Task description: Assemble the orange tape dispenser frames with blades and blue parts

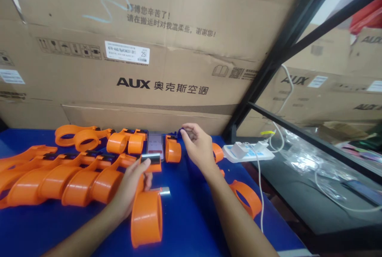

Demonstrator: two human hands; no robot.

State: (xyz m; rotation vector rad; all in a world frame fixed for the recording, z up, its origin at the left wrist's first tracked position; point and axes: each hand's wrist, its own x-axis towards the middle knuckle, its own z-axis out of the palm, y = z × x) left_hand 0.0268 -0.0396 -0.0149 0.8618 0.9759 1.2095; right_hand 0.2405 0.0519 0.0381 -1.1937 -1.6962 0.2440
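My left hand is wrapped round an orange tape dispenser, whose ring hangs toward me. A dark strip with a toothed edge sits at its upper end, and a metal plate juts out at its right. Farther back, my right hand pinches a small dark blue part, mostly covered by the fingers. Just left of that hand stands another orange dispenser. Rows of similar orange dispensers lie to the left of my left hand, many with dark pieces on them.
A phone leans at the back of the blue tabletop. On the right are a white power strip with cables, several orange dispensers and a black metal frame. Large cardboard boxes wall off the back.
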